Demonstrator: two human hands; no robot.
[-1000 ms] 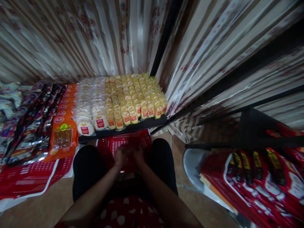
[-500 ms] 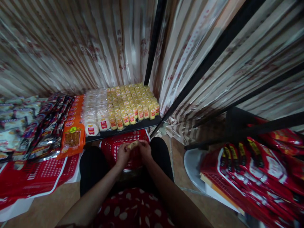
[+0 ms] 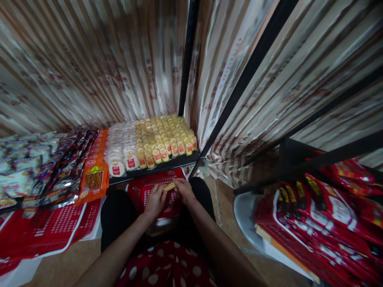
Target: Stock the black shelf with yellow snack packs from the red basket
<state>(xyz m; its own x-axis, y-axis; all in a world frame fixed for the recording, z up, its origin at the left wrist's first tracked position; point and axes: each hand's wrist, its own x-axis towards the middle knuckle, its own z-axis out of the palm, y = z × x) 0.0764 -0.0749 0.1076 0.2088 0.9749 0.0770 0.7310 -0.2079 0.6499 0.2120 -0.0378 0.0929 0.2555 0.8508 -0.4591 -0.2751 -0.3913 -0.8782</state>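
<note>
A red plastic basket (image 3: 140, 190) rests between my knees, below a low black shelf (image 3: 155, 170). Over the basket both my hands meet on a small yellow snack packet (image 3: 169, 186). My left hand (image 3: 155, 201) grips its near end with curled fingers. My right hand (image 3: 184, 189) pinches its far end. On the shelf just beyond stand rows of yellow packets (image 3: 164, 135) and rows of round white packets (image 3: 121, 145).
Orange snack packs (image 3: 94, 175) and dark foil packs (image 3: 64, 167) lie at the left, with red flat crates (image 3: 48, 227) below them. Red packs (image 3: 323, 211) fill a rack at the right over a white stool (image 3: 243, 217). Striped curtains and black shelf posts (image 3: 187, 56) stand behind.
My hands rose out of the basket with the yellow packet now showing between them. The view tilted up, so the shelf sits lower and farther in the picture.
</note>
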